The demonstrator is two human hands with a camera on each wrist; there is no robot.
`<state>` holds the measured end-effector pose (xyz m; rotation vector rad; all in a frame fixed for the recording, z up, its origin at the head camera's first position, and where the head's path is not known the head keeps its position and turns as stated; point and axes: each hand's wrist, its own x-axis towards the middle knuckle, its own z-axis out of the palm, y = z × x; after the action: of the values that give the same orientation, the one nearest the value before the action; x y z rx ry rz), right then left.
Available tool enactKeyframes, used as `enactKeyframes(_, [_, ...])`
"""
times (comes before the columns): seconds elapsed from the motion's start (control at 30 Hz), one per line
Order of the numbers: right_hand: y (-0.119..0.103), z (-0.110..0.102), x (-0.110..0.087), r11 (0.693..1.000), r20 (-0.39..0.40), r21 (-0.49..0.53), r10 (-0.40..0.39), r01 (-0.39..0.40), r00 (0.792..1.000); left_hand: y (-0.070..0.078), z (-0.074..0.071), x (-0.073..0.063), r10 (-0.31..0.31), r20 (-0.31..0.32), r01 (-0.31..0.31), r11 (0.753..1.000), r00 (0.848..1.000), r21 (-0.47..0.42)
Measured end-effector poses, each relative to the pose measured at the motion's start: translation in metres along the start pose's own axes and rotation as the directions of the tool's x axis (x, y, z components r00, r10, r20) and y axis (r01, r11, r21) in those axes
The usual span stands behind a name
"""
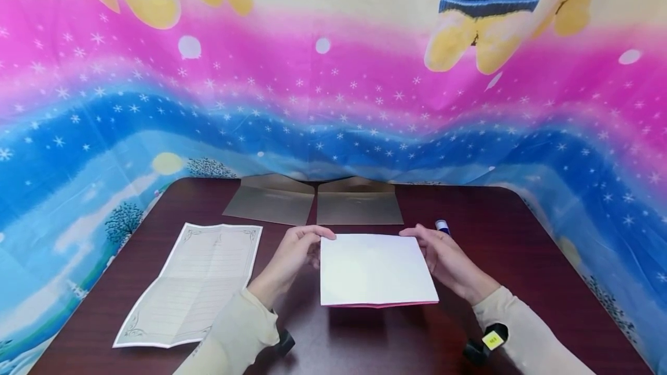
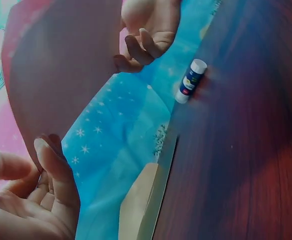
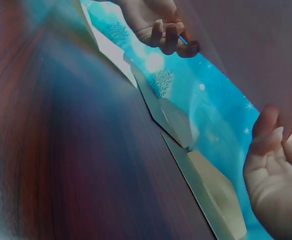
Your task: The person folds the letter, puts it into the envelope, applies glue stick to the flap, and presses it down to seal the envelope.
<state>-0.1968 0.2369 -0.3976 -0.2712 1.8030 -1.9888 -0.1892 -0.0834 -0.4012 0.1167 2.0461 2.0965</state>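
A white folded sheet (image 1: 377, 271) with a pink-red lower layer showing at its near edge is held up above the table. My left hand (image 1: 292, 253) pinches its far left corner between thumb and fingers. At the far right corner, my right hand (image 1: 448, 256) pinches it the same way. From below, in the left wrist view, the sheet's underside (image 2: 65, 65) looks dull and shaded, with a pinkish border. Both hands also appear in the right wrist view, the right hand (image 3: 276, 170) nearer and the left hand (image 3: 158, 25) farther off.
A creased, lined letter sheet (image 1: 195, 285) with ornamental corners lies at the left. Two brownish envelopes with raised flaps, one left (image 1: 271, 204) and one right (image 1: 359, 207), lie along the back edge. A glue stick (image 2: 191, 82) is beyond my right hand. A printed cloth (image 1: 323, 103) hangs behind.
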Motion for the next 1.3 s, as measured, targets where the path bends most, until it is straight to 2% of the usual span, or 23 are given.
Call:
enactKeyframes(0.1, [0.001,0.004,0.001,0.987,-0.097,-0.159,0.022,-0.037,0.995,0.001,0.001,-0.001,0.024,-0.013,-0.023,0.998,1.0,0.063])
enactKeyframes(0.17, [0.001,0.006,0.0,0.971,-0.148,-0.23,0.025,-0.059,0.989,0.0,0.002,-0.001,0.064,-0.019,-0.062,0.99,0.998,0.127])
enactKeyframes(0.27, [-0.002,0.008,0.0,0.949,-0.181,-0.309,0.009,-0.066,0.983,-0.001,0.004,-0.001,0.129,-0.011,-0.124,0.968,0.992,0.219])
enactKeyframes(0.33, [-0.005,0.009,-0.001,0.932,-0.185,-0.357,-0.004,-0.064,0.983,-0.002,0.005,-0.001,0.149,0.01,-0.147,0.957,0.989,0.249])
enactKeyframes(0.43, [-0.011,0.01,-0.001,0.907,-0.171,-0.419,-0.022,-0.053,0.985,-0.001,0.006,-0.001,0.136,0.067,-0.149,0.949,0.988,0.277])
enactKeyframes(0.53, [-0.015,0.012,-0.001,0.883,-0.141,-0.468,-0.037,-0.034,0.989,0.002,0.01,0.0,0.114,0.155,-0.158,0.935,0.981,0.317])
enactKeyframes(0.63, [-0.019,0.016,0.001,0.861,-0.097,-0.508,-0.051,-0.005,0.994,0.003,0.015,0.002,0.091,0.252,-0.182,0.914,0.963,0.364])
enactKeyframes(0.73, [-0.023,0.022,0.005,0.823,-0.032,-0.564,-0.093,0.059,0.995,0.004,0.021,0.003,0.065,0.333,-0.199,0.9,0.941,0.388])
enactKeyframes(0.83, [-0.027,0.031,0.01,0.788,0.015,-0.602,-0.151,0.13,0.988,0.004,0.027,0.002,0.041,0.386,-0.207,0.894,0.922,0.398])
enactKeyframes(0.93, [-0.03,0.038,0.014,0.768,0.026,-0.617,-0.199,0.172,0.98,0.003,0.031,0.0,0.042,0.407,-0.213,0.897,0.913,0.387])
enactKeyframes(1.03, [-0.031,0.041,0.016,0.746,0.005,-0.642,-0.223,0.174,0.975,0.003,0.031,-0.004,0.053,0.383,-0.208,0.903,0.922,0.377])
enactKeyframes(1.13, [-0.032,0.039,0.016,0.73,-0.047,-0.669,-0.231,0.142,0.972,0.001,0.029,-0.006,0.062,0.327,-0.18,0.921,0.943,0.345])
enactKeyframes(1.2, [-0.032,0.036,0.015,0.718,-0.085,-0.685,-0.243,0.12,0.966,0.0,0.027,-0.006,0.073,0.271,-0.161,0.934,0.96,0.319])
enactKeyframes(1.3, [-0.031,0.03,0.014,0.72,-0.147,-0.687,-0.27,0.098,0.951,-0.002,0.025,-0.005,0.097,0.153,-0.136,0.955,0.983,0.263])
